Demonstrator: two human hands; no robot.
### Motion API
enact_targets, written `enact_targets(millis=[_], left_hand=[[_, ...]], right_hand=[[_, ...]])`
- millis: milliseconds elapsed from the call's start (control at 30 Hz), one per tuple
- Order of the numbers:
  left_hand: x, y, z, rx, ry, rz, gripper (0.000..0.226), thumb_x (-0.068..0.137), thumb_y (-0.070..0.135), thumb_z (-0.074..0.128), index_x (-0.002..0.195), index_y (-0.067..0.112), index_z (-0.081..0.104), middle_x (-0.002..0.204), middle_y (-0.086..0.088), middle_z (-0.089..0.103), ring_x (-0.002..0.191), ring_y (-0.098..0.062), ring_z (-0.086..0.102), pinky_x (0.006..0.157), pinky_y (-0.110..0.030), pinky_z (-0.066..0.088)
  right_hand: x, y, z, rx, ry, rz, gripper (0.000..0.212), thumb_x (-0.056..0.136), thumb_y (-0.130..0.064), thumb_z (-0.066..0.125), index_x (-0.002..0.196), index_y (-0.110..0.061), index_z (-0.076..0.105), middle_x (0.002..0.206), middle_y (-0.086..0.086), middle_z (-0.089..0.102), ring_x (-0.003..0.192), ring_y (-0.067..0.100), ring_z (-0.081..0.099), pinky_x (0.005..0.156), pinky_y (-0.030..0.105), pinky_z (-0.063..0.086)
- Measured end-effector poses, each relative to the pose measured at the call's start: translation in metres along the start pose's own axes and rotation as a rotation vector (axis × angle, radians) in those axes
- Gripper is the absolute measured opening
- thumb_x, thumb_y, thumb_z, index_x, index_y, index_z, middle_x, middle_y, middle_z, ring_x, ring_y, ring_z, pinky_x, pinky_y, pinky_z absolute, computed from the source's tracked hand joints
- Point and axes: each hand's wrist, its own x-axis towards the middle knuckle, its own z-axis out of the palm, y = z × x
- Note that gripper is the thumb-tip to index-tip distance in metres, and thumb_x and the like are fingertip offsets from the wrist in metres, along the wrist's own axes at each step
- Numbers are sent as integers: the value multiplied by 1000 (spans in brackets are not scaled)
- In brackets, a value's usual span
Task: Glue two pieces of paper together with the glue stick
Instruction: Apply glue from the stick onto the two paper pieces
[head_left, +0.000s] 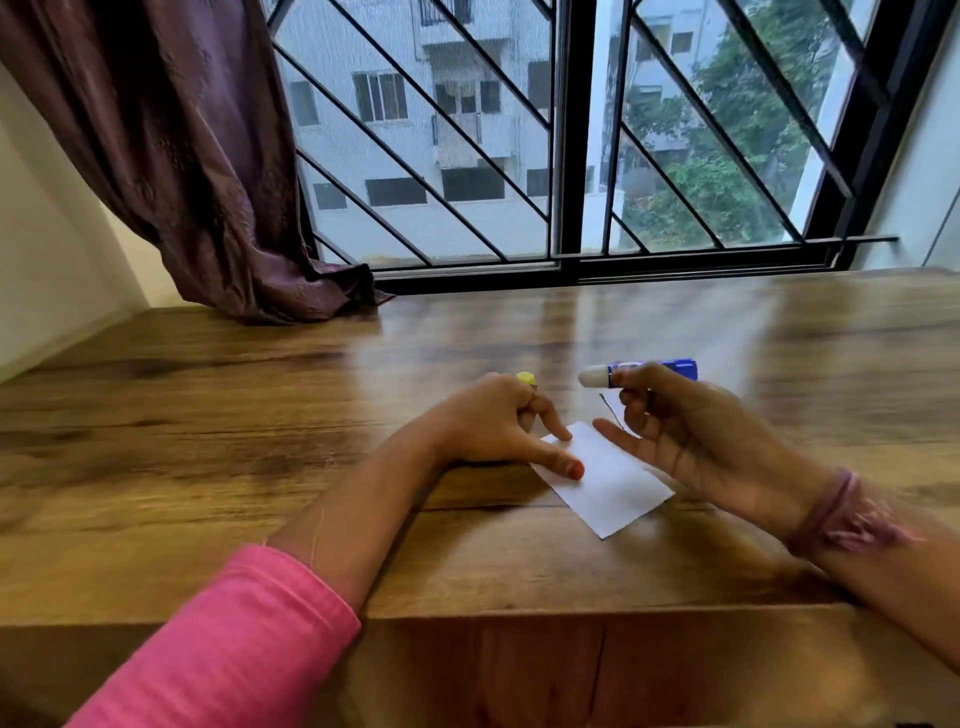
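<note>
A white piece of paper (608, 483) lies on the wooden table (260, 415) near its front edge. My left hand (493, 421) presses two fingertips on the paper's left corner and pinches a yellow cap (525, 378) in its upper fingers. Above the paper's far end, my right hand (691, 431) grips the blue glue stick (649, 370) level, with its white glue tip (593, 376) bared and pointing left. The edge of a second paper (612, 408) shows just behind my right fingers, mostly hidden.
A window with a black diagonal grille (519, 156) runs along the back of the table. A purple curtain (197, 171) hangs at the back left and its hem rests on the tabletop. A thread band circles my right wrist (841, 514).
</note>
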Motion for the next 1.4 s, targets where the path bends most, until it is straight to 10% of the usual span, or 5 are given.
enact_targets(millis=[367, 667, 1133, 1400], left_hand=[[-2, -10, -7, -115, 137, 22, 17, 84, 32, 71, 86, 15, 70, 44, 14, 39, 43, -2, 35, 46, -13, 27], [-5, -12, -14, -164, -70, -9, 22, 74, 41, 78, 84, 23, 70, 49, 19, 48, 47, 1, 42, 48, -8, 33], [-9, -13, -28, -149, -229, -79, 16, 77, 34, 77, 75, 24, 65, 51, 22, 54, 49, 5, 47, 46, -6, 34], [-10, -11, -27, -175, -231, -106, 16, 75, 36, 78, 77, 25, 66, 56, 20, 59, 52, 5, 50, 47, -8, 37]], right_hand=[[-8, 12, 1, -273, -15, 15, 15, 81, -17, 64, 73, -11, 75, 57, -2, 52, 47, 7, 46, 63, 23, 56], [-21, -10, -11, -496, -262, 153, 14, 73, -22, 68, 76, -11, 75, 65, -1, 58, 52, 5, 50, 65, 22, 54], [-1, 18, 9, -806, -118, -199, 41, 73, -29, 62, 76, 11, 52, 53, 8, 41, 45, 17, 34, 39, 21, 28], [-3, 26, 9, -1070, -145, -388, 20, 68, -35, 63, 66, -16, 68, 57, -9, 56, 52, 4, 50, 49, 15, 36]])
